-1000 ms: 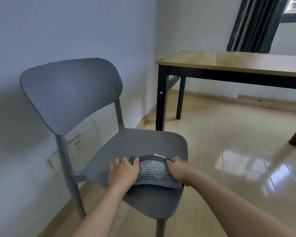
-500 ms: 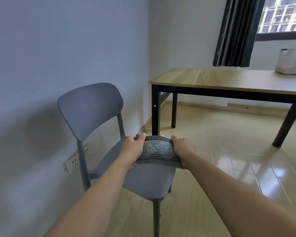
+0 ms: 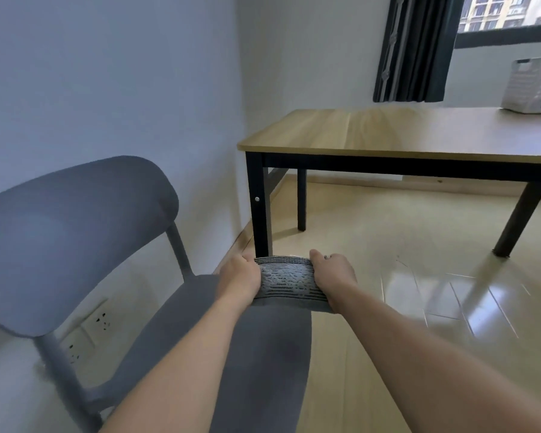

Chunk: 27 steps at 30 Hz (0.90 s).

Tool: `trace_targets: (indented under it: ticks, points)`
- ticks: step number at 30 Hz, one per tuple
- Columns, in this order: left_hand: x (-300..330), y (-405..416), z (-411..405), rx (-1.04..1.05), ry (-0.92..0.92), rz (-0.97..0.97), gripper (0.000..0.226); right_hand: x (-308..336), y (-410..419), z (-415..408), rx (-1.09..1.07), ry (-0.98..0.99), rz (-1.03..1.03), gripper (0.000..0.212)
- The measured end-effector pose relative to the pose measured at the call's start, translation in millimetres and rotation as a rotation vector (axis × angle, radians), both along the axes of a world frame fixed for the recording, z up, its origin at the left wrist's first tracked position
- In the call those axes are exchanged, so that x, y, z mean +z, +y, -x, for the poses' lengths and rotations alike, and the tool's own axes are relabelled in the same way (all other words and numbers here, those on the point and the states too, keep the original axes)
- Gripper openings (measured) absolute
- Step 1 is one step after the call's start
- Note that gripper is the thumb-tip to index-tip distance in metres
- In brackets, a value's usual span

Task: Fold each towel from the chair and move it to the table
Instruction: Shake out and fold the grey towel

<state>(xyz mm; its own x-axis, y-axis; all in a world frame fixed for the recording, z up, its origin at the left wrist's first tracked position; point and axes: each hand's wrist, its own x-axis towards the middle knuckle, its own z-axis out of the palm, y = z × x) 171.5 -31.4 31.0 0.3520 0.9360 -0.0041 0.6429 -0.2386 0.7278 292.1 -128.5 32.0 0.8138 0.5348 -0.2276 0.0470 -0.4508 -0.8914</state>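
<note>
Gripping the folded towel (image 3: pixel 289 281) at both ends, the two hands hold it in the air past the front edge of the chair (image 3: pixel 75 239) seat. The left hand (image 3: pixel 239 276) has its fingers curled around the towel's left end, thumb on top; the right hand (image 3: pixel 333 273) is wrapped around the right end in the same way, with a ring showing on one finger. The towel is grey with dark stripes near its far and near edges, and it sags slightly between the hands. It touches neither the seat nor the table (image 3: pixel 403 132).

The chair stands to the left, its back close to the wall (image 3: pixel 107 73), with a socket (image 3: pixel 89 332) low on the wall behind it. The table stands ahead and to the right, its near corner above and just beyond the towel, its black near leg dropping straight down behind the towel's far edge. The wooden top is bare across the near corner and middle; a white basket (image 3: pixel 533 85) sits at its far right, near the window and dark curtain (image 3: pixel 416 48). Shiny floor (image 3: pixel 419 292) lies open to the right of the hands and under the table.
</note>
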Motion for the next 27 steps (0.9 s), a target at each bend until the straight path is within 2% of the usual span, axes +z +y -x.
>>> trace_targets:
  ticks: [5, 13, 16, 20, 27]
  points:
    - [126, 15, -48, -0.026, 0.011, -0.061, 0.035, 126, 11, -48, -0.015, 0.071, -0.011, 0.036]
    - [439, -20, -97, -0.056, -0.105, -0.075, 0.039, 446, -23, -107, -0.024, 0.087, -0.071, 0.04]
    - [527, -55, -99, -0.063, -0.142, -0.07, 0.041, 530, -54, -114, -0.025, 0.098, -0.084, 0.041]
    - [582, -92, -108, -0.035, -0.15, -0.025, 0.042, 586, -88, -124, -0.034, 0.119, -0.107, 0.041]
    - [602, -127, -162, -0.11, -0.151, -0.083, 0.042, 599, -131, -174, -0.06, 0.118, -0.142, 0.04]
